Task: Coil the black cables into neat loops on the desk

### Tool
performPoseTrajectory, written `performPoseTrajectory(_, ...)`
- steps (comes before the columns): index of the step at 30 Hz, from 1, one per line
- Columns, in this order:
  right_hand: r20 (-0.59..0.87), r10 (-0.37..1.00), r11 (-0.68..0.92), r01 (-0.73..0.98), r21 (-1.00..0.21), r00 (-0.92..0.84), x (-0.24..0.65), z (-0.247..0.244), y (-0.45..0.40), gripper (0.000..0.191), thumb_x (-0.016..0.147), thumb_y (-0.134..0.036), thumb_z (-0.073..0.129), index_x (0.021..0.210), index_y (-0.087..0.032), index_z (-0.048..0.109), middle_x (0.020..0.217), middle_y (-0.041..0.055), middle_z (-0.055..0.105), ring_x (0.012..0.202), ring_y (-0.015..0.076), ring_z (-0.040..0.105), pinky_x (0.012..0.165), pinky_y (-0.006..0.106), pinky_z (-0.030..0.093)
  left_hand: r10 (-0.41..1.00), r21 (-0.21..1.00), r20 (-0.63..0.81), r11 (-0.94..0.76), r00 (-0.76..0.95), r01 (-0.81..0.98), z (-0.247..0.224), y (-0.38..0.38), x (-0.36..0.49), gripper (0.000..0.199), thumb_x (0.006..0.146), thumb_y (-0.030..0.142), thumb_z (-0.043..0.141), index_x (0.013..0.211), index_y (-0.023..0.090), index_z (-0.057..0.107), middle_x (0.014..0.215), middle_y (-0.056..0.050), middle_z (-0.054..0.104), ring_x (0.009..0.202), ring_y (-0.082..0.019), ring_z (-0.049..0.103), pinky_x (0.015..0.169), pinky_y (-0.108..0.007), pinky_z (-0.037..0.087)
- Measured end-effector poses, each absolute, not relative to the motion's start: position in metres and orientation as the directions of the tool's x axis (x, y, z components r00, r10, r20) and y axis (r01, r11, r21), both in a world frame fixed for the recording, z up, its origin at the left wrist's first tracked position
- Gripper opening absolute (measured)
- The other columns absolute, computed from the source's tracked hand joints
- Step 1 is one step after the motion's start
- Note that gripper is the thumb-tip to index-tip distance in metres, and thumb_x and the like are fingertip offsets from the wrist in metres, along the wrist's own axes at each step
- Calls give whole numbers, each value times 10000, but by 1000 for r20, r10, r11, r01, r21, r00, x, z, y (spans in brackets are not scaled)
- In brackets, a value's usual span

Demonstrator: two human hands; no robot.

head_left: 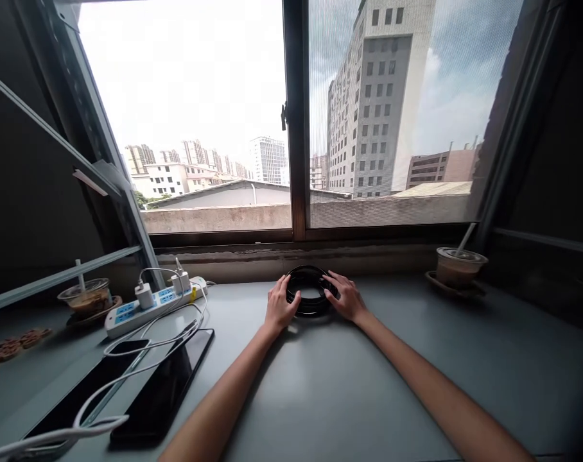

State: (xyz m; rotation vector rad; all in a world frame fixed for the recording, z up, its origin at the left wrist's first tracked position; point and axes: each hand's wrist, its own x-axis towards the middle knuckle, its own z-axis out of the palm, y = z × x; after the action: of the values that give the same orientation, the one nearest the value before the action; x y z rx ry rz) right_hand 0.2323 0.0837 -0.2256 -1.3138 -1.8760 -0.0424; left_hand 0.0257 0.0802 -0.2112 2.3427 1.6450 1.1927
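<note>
Both hands are at a black coil point(313, 309) lying on the worktop point(359, 398), straight ahead and close to the wall under the window. The left hand point(282, 301) is at its left side, the right hand point(345, 298) at its right. On each, thumb and forefinger stand apart around the coil's edge; I cannot tell whether the fingers clamp it or merely rest there.

The step in hand looks like taking hold of, or settling, the coil. The next move would seem to call for even pressure from both sides, so the loops stay stacked.

The coil is round, smooth and glossy, with an open middle; at this size it could be cable or thin hose. The worktop is flat, grey-blue and faintly shiny. To the left are a white plastic power strip point(164, 301), loose bends of white cable point(99, 425) and a flat, glassy black phone point(164, 385).
</note>
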Motion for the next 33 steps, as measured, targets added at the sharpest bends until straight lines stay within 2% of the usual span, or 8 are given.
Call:
performPoseTrajectory(2,626,772,444,799,-405,-111,233,-226,84,409,829,-388,433,1181,-222,560,1339,82,467,1234,229,411,996,397,310,817,457,565,-429,118,780,-211,81,26,487,860,346,381,1314,169,396,1381,-104,421,1291,-181,344,1042,-358,273)
performPoseTrajectory(8,603,793,412,810,-416,-93,233,-226,85,397,832,-393,442,1174,-227,556,1341,86,459,1217,234,432,992,402,321,863,511,501,-352,61,784,-215,88,27,532,869,368,347,1317,82,373,1361,-171,427,1267,-248,373,1007,-407,311)
performPoseTrajectory(14,601,795,401,813,-423,-79,232,-222,82,418,844,-398,441,1218,-226,517,1328,63,469,1215,204,430,990,339,350,871,498,489,-329,54,802,-210,85,25,545,873,411,340,1321,102,368,1354,-144,446,1263,-239,372,1012,-384,289)
performPoseTrajectory(17,604,797,345,827,-443,-8,235,-221,82,414,906,-356,336,1280,-211,440,1297,64,483,1163,160,465,946,284,392,866,484,499,-298,21,823,-204,84,18,477,901,413,254,1269,163,425,1293,-108,507,1213,-214,425,988,-363,311)
performPoseTrajectory(20,574,812,220,856,-468,105,243,-221,85,353,931,-291,338,1241,-179,463,1255,90,493,1130,181,479,933,348,405,865,460,497,-203,-61,864,-198,88,3,423,905,363,209,1118,186,528,1171,-111,565,1126,-230,485,949,-381,335)
performPoseTrajectory(25,442,879,30,906,-423,177,256,-227,90,279,881,-319,503,1109,-166,551,1175,83,536,1073,211,511,925,449,406,908,378,388,-1,-157,926,-198,101,-21,304,824,257,334,867,143,613,1024,-174,596,995,-306,538,848,-433,378)
performPoseTrajectory(30,357,918,-32,930,-365,172,257,-232,93,274,877,-324,513,1080,-148,564,1145,80,554,1051,207,528,906,444,424,946,272,322,-51,-41,961,-205,102,-18,273,819,243,371,793,157,629,998,-156,627,993,-303,534,847,-409,363)
performPoseTrajectory(33,347,922,-39,934,-355,171,256,-233,94,278,878,-326,512,1088,-150,561,1155,82,550,1058,209,525,910,446,422,945,280,325,-77,-19,957,-205,100,-14,282,838,233,352,831,146,620,1033,-167,619,1029,-306,525,871,-416,343)
